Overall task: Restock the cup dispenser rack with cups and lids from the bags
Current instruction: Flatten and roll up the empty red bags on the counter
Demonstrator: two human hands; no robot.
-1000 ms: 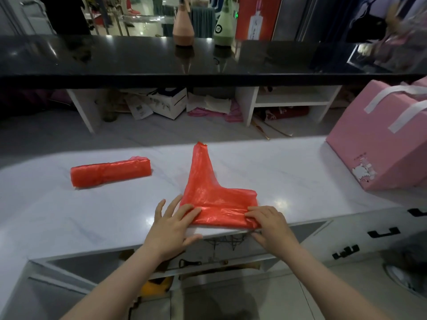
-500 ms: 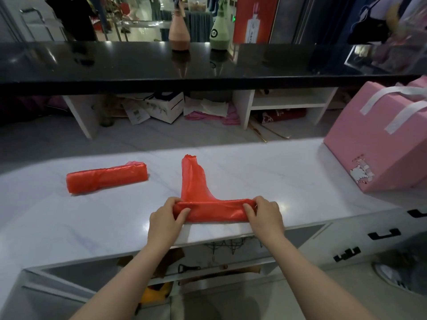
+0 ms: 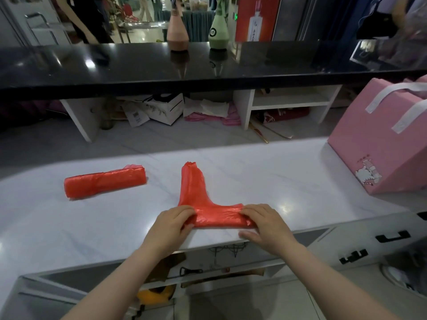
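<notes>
Right now both hands are on the red bag [image 3: 217, 218] at the near edge of the white counter [image 3: 277, 181]. Left hand [image 3: 172, 224] grips the roll's left end, fingers curled over the top, thumb tucked under against the plastic. Right hand [image 3: 265, 224] grips the right end, fingers bent down over it, thumb stretched flat along the counter edge at six o'clock of the roll. Both forearms come up from the bottom of view, angling inward, wrists low. Between the hands the bag is a tight horizontal roll; one loose strip runs off toward twelve o'clock, lying flat. At ten o'clock, well apart, a second rolled bag [image 3: 105, 183] lies on the counter. At two o'clock a pink box [image 3: 374, 153] with white straps sits on the counter. Beyond, at twelve, a black shelf [image 3: 138, 70] carries a pink bottle [image 3: 177, 31] and a green bottle [image 3: 218, 31].
</notes>
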